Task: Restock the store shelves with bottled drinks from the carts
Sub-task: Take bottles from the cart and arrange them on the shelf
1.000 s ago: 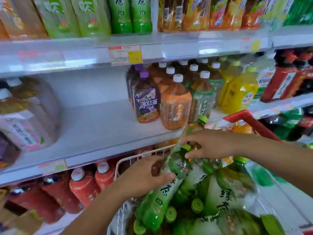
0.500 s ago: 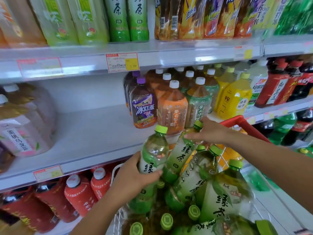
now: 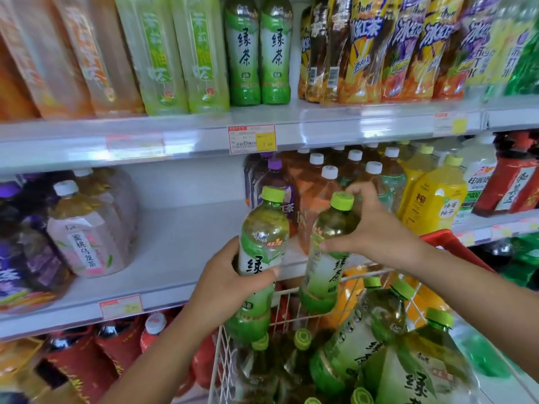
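Observation:
My left hand (image 3: 230, 282) grips a green tea bottle (image 3: 262, 237) round its middle, upright, lime cap on top. My right hand (image 3: 376, 234) grips a second green tea bottle (image 3: 329, 249) near its shoulder, held upright beside the first. Both bottles hang above the white wire cart (image 3: 285, 304), in front of the middle shelf (image 3: 175, 252). Several more green tea bottles (image 3: 379, 339) lie in the cart below.
The middle shelf has bare room between pink peach tea bottles (image 3: 84, 237) on the left and purple, orange and yellow drinks (image 3: 434, 199) on the right. The top shelf holds green tea bottles (image 3: 256, 51). Red bottles (image 3: 116, 345) stand on the lower shelf. The cart's red handle (image 3: 455, 246) sits at right.
Both hands have lifted their green tea bottles out of the cart, up to the level of the middle shelf. The view has tilted upward toward the shelves.

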Action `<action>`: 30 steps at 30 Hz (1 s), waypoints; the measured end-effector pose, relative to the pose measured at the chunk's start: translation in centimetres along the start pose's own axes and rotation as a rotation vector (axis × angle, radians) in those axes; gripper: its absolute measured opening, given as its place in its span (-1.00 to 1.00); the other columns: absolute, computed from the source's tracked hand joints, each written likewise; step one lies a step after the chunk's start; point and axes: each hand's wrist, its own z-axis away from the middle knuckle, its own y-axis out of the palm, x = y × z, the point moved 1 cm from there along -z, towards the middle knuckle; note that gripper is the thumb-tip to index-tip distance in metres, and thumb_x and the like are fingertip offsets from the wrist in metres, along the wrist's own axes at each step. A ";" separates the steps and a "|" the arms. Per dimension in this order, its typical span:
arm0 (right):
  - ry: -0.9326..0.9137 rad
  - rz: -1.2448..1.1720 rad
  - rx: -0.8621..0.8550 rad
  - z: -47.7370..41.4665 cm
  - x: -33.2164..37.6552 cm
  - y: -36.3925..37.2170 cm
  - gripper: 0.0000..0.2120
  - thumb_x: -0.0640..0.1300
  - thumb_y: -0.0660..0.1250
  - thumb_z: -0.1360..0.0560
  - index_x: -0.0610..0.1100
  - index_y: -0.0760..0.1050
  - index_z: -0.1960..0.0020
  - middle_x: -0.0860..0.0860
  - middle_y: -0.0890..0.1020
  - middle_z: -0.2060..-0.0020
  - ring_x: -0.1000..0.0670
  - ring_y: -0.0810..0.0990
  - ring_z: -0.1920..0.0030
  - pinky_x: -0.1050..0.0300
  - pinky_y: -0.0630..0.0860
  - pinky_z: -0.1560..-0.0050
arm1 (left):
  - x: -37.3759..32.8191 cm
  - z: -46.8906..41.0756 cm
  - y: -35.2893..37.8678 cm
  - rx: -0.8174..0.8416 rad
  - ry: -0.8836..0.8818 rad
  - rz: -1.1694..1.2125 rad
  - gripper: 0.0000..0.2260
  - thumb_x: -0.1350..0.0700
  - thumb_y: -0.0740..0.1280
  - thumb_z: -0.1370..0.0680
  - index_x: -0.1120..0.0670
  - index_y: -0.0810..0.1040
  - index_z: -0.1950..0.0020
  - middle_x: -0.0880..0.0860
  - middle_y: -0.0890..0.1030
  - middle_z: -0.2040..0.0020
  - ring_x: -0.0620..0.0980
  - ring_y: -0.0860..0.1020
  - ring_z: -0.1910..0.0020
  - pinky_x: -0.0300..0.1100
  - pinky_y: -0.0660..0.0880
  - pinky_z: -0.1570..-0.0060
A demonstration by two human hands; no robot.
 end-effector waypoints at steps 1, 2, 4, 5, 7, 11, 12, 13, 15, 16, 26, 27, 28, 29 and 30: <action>-0.039 -0.054 -0.058 -0.1 1.4 -0.9 -0.28 -0.08 0.62 -0.24 0.07 0.22 -0.20 0.16 0.52 0.01 0.23 0.54 0.09 0.42 0.43 0.25 | -1.1 -0.5 -0.7 -0.018 0.042 0.005 -0.65 0.00 0.56 -0.32 -0.26 0.58 -0.03 -0.15 0.70 0.06 -0.18 0.66 0.11 -0.32 0.57 0.19; -0.081 -0.099 -0.116 -0.2 3.0 -2.0 -0.31 -0.07 0.61 -0.24 0.08 0.27 -0.20 0.20 0.54 0.01 0.28 0.54 0.08 0.44 0.43 0.24 | -2.3 -0.9 -1.5 -0.042 0.085 0.008 -0.64 -0.03 0.57 -0.30 -0.27 0.59 -0.03 -0.16 0.70 0.06 -0.20 0.66 0.10 -0.34 0.56 0.19; -0.186 -0.164 -0.233 -0.8 6.2 -4.4 -0.39 -0.05 0.60 -0.24 0.11 0.36 -0.17 0.24 0.58 0.02 0.32 0.57 0.13 0.48 0.44 0.26 | -5.1 -2.0 -3.3 -0.107 0.166 0.008 -0.60 -0.13 0.61 -0.22 -0.23 0.59 0.00 -0.16 0.70 0.10 -0.21 0.66 0.15 -0.38 0.52 0.23; -0.249 -0.192 -0.291 -1.0 7.8 -5.4 -0.43 -0.04 0.59 -0.25 0.11 0.39 -0.15 0.22 0.60 0.03 0.34 0.58 0.16 0.46 0.46 0.24 | -6.6 -2.6 -4.3 -0.144 0.202 0.005 -0.58 -0.17 0.61 -0.19 -0.22 0.59 0.02 -0.17 0.70 0.13 -0.21 0.66 0.17 -0.39 0.51 0.26; -0.386 -0.222 -0.384 -1.6 11.0 -7.3 -0.47 -0.04 0.58 -0.25 0.09 0.43 -0.14 0.19 0.63 0.04 0.35 0.59 0.16 0.42 0.50 0.12 | -9.4 -3.7 -6.3 -0.218 0.280 -0.025 -0.58 -0.24 0.56 -0.17 -0.22 0.57 0.03 -0.19 0.69 0.15 -0.23 0.65 0.19 -0.35 0.52 0.26; -0.582 -0.183 -0.498 -3.1 16.7 -10.0 -0.53 -0.01 0.57 -0.28 0.15 0.41 -0.08 0.32 0.61 0.16 0.33 0.59 0.15 0.30 0.53 0.10 | -13.3 -6.0 -10.5 -0.369 0.423 -0.115 -0.56 -0.33 0.34 -0.19 -0.13 0.54 0.05 -0.24 0.66 0.18 -0.26 0.62 0.22 -0.37 0.48 0.29; -0.625 -0.173 -0.516 -3.7 17.7 -10.3 -0.51 -0.01 0.57 -0.29 0.14 0.40 -0.11 0.30 0.60 0.15 0.36 0.58 0.15 0.34 0.50 0.09 | -13.9 -6.5 -11.4 -0.394 0.443 -0.120 -0.56 -0.33 0.34 -0.20 -0.12 0.54 0.04 -0.24 0.66 0.18 -0.26 0.62 0.23 -0.40 0.46 0.32; -0.657 -0.158 -0.533 -4.4 18.6 -10.5 -0.48 -0.02 0.57 -0.30 0.10 0.39 -0.16 0.28 0.58 0.13 0.41 0.55 0.15 0.43 0.46 0.10 | -14.3 -7.0 -12.1 -0.409 0.455 -0.121 -0.56 -0.32 0.35 -0.20 -0.11 0.54 0.03 -0.22 0.67 0.18 -0.25 0.62 0.23 -0.42 0.46 0.32; -0.683 -0.103 -0.542 -5.8 20.3 -10.2 -0.43 -0.03 0.56 -0.31 0.06 0.37 -0.22 0.30 0.52 0.10 0.50 0.48 0.15 0.57 0.36 0.10 | -14.7 -8.0 -13.1 -0.412 0.473 -0.121 -0.56 -0.29 0.37 -0.22 -0.11 0.55 0.00 -0.16 0.68 0.15 -0.22 0.64 0.19 -0.39 0.49 0.28; -0.685 -0.070 -0.528 -6.8 20.8 -9.9 -0.42 -0.02 0.57 -0.30 0.05 0.37 -0.23 0.30 0.51 0.08 0.47 0.48 0.11 0.57 0.35 0.07 | -14.8 -8.3 -13.4 -0.408 0.479 -0.123 -0.57 -0.29 0.38 -0.23 -0.12 0.55 0.00 -0.16 0.68 0.15 -0.21 0.64 0.19 -0.39 0.49 0.27; -0.533 0.100 -0.415 -17.6 22.6 -6.1 -0.31 0.13 0.51 -0.34 -0.02 0.33 -0.37 0.06 0.52 -0.17 0.03 0.48 -0.10 0.02 0.47 -0.15 | -13.7 -11.2 -13.5 -0.357 0.478 0.100 -0.79 -0.01 0.40 -0.35 0.00 0.60 0.05 -0.10 0.71 0.22 -0.16 0.67 0.25 -0.33 0.53 0.29; -0.504 0.100 -0.398 -18.6 22.6 -5.8 -0.28 0.16 0.50 -0.35 -0.03 0.31 -0.39 0.02 0.52 -0.22 -0.01 0.49 -0.14 0.02 0.46 -0.16 | -13.5 -11.4 -13.4 -0.359 0.475 0.117 -0.79 0.00 0.39 -0.36 0.01 0.60 0.05 -0.10 0.71 0.22 -0.16 0.67 0.25 -0.33 0.53 0.30; -0.478 0.086 -0.381 -19.4 22.5 -5.7 -0.25 0.17 0.49 -0.35 -0.04 0.29 -0.42 0.00 0.51 -0.27 -0.03 0.49 -0.18 0.05 0.44 -0.15 | -13.4 -11.5 -13.4 -0.357 0.472 0.128 -0.78 0.00 0.38 -0.35 0.03 0.60 0.04 -0.09 0.71 0.23 -0.16 0.66 0.25 -0.33 0.53 0.30; -0.459 0.065 -0.375 -20.1 22.4 -5.5 -0.23 0.18 0.48 -0.36 -0.05 0.26 -0.45 -0.02 0.49 -0.31 -0.05 0.48 -0.23 0.08 0.40 -0.14 | -13.3 -11.6 -13.3 -0.356 0.468 0.134 -0.76 0.00 0.39 -0.35 0.04 0.60 0.03 -0.09 0.71 0.22 -0.16 0.66 0.24 -0.33 0.53 0.29; -0.450 0.036 -0.368 -20.7 22.2 -5.3 -0.20 0.19 0.47 -0.37 -0.04 0.23 -0.48 -0.02 0.46 -0.35 -0.06 0.46 -0.28 0.12 0.37 -0.14 | -13.2 -11.7 -13.3 -0.353 0.464 0.135 -0.73 -0.03 0.41 -0.34 0.04 0.60 0.02 -0.09 0.71 0.21 -0.16 0.67 0.23 -0.32 0.53 0.28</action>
